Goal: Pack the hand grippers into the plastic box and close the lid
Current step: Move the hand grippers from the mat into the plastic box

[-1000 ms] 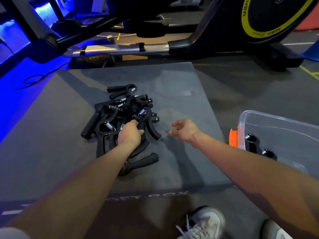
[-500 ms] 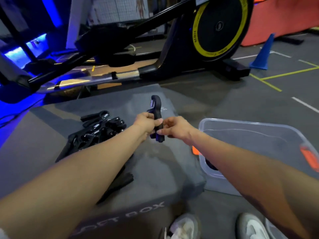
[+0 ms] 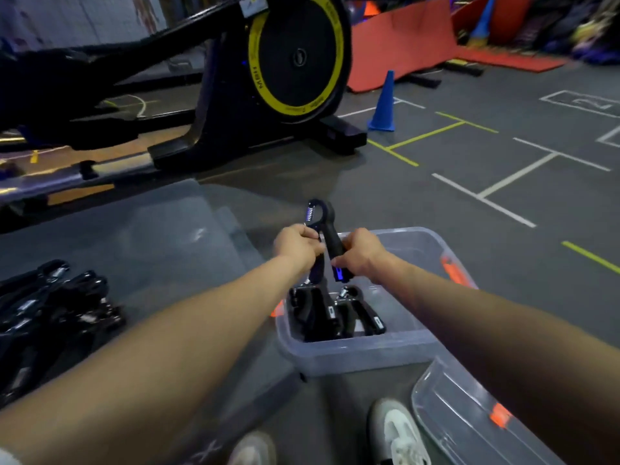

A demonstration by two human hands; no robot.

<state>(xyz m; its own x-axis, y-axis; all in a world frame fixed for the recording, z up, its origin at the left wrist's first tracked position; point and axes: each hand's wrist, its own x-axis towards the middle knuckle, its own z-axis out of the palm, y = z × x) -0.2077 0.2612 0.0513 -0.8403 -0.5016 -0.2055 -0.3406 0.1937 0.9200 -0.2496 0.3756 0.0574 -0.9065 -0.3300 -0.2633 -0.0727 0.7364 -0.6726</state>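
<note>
Hand gripper (image 3: 322, 229) carried over plastic box (image 3: 355, 355); 2 hands (image 3: 330, 251) gripping handles.

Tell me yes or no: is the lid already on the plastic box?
No, the plastic box is open on top, and the lid lies on the floor beside it.

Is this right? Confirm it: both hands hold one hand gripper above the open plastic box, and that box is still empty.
Not quite. The head view shows both the left hand and right hand holding one hand gripper above the open plastic box, but the box is not empty: several packed grippers already lie inside it.
</note>
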